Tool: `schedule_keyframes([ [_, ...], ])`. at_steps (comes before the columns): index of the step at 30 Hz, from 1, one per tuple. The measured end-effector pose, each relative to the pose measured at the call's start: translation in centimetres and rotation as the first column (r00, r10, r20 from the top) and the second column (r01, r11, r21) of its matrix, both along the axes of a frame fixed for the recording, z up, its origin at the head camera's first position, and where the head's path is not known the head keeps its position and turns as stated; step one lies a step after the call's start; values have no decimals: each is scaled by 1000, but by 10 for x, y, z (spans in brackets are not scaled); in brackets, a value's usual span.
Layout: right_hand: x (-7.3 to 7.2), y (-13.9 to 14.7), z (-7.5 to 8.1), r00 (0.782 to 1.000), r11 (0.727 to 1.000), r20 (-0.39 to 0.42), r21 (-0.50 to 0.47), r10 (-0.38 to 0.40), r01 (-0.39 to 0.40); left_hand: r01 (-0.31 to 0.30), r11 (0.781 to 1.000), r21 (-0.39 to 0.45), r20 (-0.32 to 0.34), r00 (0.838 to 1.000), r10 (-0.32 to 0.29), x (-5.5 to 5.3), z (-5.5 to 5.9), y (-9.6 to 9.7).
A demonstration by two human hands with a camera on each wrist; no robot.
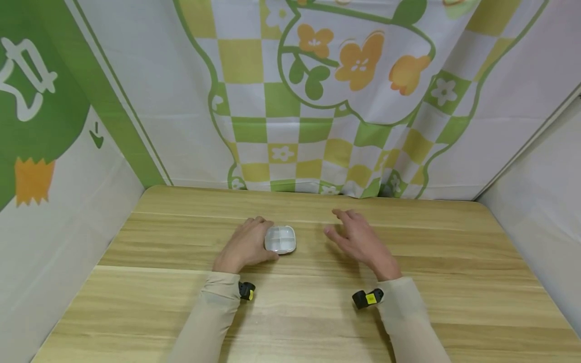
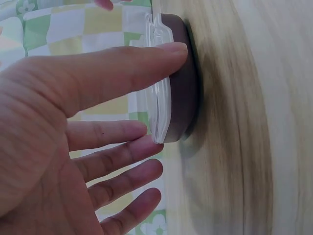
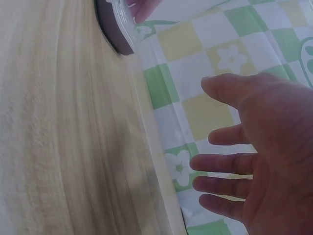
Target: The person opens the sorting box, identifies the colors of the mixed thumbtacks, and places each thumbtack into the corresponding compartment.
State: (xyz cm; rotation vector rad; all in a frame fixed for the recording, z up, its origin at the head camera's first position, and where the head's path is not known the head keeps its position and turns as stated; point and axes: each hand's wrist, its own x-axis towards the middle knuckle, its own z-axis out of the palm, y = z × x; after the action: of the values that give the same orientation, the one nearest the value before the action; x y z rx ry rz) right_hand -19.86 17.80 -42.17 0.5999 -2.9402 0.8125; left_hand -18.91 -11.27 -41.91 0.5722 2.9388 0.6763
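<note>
A small pill box point(image 1: 280, 239) with a clear lid, a dark lower body and several pale compartments lies flat on the wooden table. My left hand point(image 1: 247, 244) holds it from its left side, with the thumb along the near edge and the index finger by the far edge. In the left wrist view, the thumb point(image 2: 132, 68) overlaps the box's side point(image 2: 181, 83), and two fingertips come right at the lid's rim. My right hand point(image 1: 360, 242) hovers to the right of the box, apart from it, fingers loosely extended and holding nothing.
The wooden table point(image 1: 290, 322) reaches to a hanging cloth point(image 1: 281, 128) with green and yellow checks and flowers at the back. A printed panel point(image 1: 41, 126) bounds the left side and a white one point(image 1: 535, 212) the right. Each wrist wears a small black camera point(image 1: 246, 291).
</note>
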Motion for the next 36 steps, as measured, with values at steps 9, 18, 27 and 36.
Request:
schedule_keyframes([
  [9, 4, -10, 2, 998, 999, 67, 45, -3, -1, 18, 1000, -8, -16, 1000, -18, 3, -1, 10],
  [18, 7, -15, 3, 994, 997, 105, 62, 41, -48, 36, 999, -28, -15, 999, -36, 4, -1, 20],
  [27, 7, -16, 2, 990, 995, 129, 73, 60, -70, 53, 998, -26, -11, 999, -53, 7, 0, 26],
  [36, 8, -18, 1, 986, 993, 144, 63, 89, -99, 77, 997, -31, -20, 997, -78, 9, -2, 31],
])
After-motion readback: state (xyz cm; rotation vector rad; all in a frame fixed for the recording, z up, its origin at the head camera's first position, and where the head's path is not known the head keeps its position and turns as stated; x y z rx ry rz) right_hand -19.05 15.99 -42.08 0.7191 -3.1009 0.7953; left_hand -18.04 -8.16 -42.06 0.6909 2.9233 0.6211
